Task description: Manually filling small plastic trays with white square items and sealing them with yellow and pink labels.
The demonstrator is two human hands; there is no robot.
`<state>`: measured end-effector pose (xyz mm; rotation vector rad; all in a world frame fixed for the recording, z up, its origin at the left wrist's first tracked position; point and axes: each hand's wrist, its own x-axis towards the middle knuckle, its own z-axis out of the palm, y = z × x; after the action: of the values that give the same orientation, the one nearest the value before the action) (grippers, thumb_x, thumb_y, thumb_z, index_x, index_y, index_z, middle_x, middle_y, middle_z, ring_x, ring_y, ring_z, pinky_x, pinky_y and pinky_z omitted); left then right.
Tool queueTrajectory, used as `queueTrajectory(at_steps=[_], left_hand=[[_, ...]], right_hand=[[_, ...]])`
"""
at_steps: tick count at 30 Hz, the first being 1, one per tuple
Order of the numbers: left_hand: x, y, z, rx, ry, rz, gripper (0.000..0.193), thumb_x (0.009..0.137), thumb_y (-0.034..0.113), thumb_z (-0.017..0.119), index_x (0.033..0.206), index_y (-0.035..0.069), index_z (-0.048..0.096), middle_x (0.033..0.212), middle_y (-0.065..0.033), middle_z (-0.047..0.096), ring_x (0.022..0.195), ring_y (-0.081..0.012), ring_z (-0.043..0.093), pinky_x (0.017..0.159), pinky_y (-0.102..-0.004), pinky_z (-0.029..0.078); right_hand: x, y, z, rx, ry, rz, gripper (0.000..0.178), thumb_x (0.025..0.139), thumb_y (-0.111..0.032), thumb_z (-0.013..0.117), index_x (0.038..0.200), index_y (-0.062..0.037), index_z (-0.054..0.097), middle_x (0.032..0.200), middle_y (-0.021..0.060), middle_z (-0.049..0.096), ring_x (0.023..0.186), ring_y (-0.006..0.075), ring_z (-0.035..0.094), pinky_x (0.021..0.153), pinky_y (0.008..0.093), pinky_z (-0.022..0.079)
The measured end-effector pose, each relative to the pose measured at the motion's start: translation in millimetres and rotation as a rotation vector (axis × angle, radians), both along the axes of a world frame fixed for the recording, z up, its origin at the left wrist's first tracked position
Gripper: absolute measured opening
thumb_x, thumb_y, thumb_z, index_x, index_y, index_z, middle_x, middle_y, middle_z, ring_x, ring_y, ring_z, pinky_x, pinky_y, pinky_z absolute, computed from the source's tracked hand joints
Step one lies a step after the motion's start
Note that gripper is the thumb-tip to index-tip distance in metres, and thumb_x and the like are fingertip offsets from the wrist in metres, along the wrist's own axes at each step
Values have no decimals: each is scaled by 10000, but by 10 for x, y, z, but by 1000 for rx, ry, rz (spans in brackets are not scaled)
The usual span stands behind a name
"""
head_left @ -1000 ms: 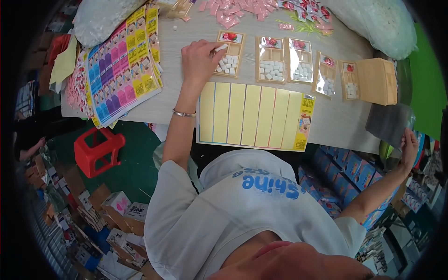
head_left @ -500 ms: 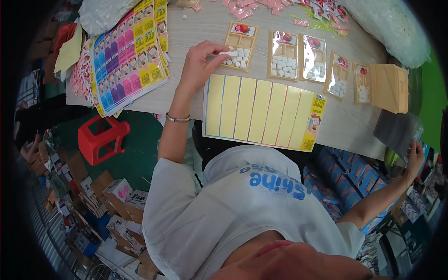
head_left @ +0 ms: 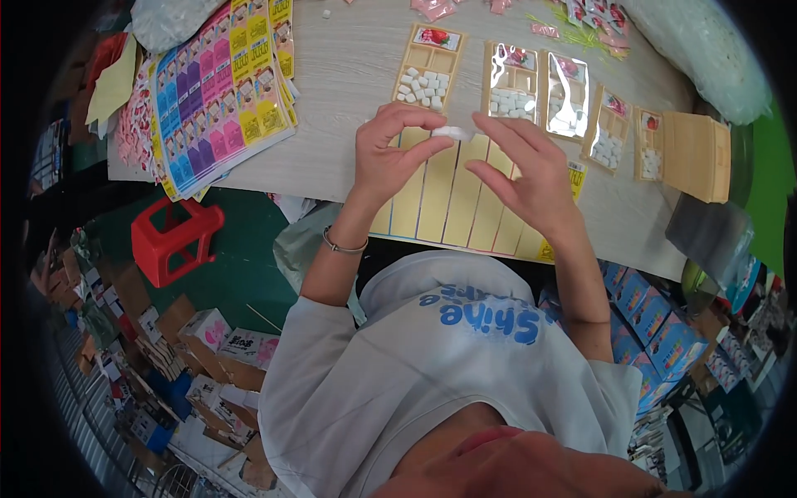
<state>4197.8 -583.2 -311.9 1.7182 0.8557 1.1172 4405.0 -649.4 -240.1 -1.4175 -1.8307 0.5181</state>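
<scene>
My left hand (head_left: 394, 153) pinches a small white elongated piece (head_left: 452, 133) between thumb and fingers; its exact kind is too small to tell. Facing it, my right hand (head_left: 531, 170) has thumb and fingers spread, its fingertips close to the piece's other end. Both hands are above a yellow striped card sheet (head_left: 436, 199) at the table's near edge. Just beyond my left hand lies an uncovered beige compartment tray (head_left: 432, 58) with white cubes (head_left: 423, 87) and a strawberry-picture packet (head_left: 436, 38).
To the right lie two glossy-wrapped trays (head_left: 512, 79), (head_left: 567, 91), another tray (head_left: 608, 129) and a beige case (head_left: 696, 158). Printed colourful sheets (head_left: 220, 100) are stacked on the left. A grey plastic bag (head_left: 706, 232) hangs at the right edge; a red stool (head_left: 176, 241) stands below left.
My left hand has moved from the uncovered tray toward me and right, carrying the white piece. My right hand has come from the grey bag at the far right to face it.
</scene>
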Motion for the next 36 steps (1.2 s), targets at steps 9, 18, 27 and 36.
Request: queueTrajectory(at_steps=[9, 18, 27, 36], left_hand=[[-208, -6, -168, -394, -110, -79, 225, 823, -42, 780, 1033, -1, 710, 995, -55, 718, 939, -121, 649, 851, -271, 522], [-251, 113, -269, -809, -485, -42, 163, 937, 45, 705, 1088, -14, 724, 955, -22, 710, 867, -57, 637, 779, -202, 518], [-120, -32, -183, -776, -114, -144, 184, 934, 76, 716, 1081, -34, 724, 919, -27, 726, 792, -47, 635, 707, -197, 518], [-384, 126, -195, -727, -154, 25, 129, 915, 77, 735, 988, -29, 729, 811, -1, 694, 715, -30, 601, 643, -187, 485]], right_hand=[[-302, 244, -444, -229, 225, 17, 222, 861, -40, 768, 1082, -42, 750, 888, 87, 721, 721, 136, 683, 646, 261, 540], [-247, 243, -703, -301, 411, -86, 176, 882, -56, 758, 1057, -43, 759, 892, 70, 703, 736, 98, 645, 641, 230, 523], [-327, 246, -627, 17, -139, 2, 246, 780, -34, 798, 1015, -82, 746, 807, 84, 685, 643, 220, 652, 587, 306, 523], [-329, 264, -702, -260, 255, -202, 114, 851, -90, 794, 953, -53, 761, 853, 77, 712, 713, 144, 685, 587, 271, 526]])
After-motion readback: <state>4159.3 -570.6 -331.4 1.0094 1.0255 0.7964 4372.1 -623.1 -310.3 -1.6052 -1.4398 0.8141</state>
